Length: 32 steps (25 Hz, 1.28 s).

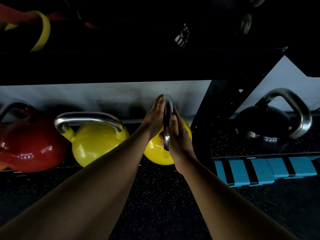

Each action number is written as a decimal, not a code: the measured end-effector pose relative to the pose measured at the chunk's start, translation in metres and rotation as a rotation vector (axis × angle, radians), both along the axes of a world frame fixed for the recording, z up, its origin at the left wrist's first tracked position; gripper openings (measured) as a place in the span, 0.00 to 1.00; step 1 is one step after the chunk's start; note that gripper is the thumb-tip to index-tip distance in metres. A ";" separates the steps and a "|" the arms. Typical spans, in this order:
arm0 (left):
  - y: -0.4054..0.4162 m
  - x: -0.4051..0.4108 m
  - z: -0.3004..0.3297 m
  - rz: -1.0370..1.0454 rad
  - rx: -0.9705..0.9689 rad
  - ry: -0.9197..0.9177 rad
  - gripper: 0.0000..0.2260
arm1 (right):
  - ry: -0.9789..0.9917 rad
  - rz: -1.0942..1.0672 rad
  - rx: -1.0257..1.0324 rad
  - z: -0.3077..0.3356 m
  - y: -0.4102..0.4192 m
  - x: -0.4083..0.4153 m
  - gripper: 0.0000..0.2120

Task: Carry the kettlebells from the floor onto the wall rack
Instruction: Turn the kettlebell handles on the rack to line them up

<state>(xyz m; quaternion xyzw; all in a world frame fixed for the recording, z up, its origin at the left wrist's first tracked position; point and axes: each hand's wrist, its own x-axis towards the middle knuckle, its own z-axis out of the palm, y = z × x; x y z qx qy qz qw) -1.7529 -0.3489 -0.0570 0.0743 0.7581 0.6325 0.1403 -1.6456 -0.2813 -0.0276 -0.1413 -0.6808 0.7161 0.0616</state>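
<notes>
Yellow kettlebell [156, 153] low on the bottom rack shelf [225, 146], handle [168, 122] edge-on to the camera, pressed between left hand [154, 118] and right hand [178, 135], both flat-palmed with fingers straight rather than curled, probably to steady or turn it into line. Little room around: second yellow bell [97, 142] close left, rack upright [214, 108] close right, dark shelf low overhead, speckled floor [155, 196] open nearer.
</notes>
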 end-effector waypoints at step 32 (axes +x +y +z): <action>-0.285 0.014 0.046 0.093 -0.735 0.275 0.20 | -0.037 0.402 1.135 0.031 -0.148 -0.072 0.23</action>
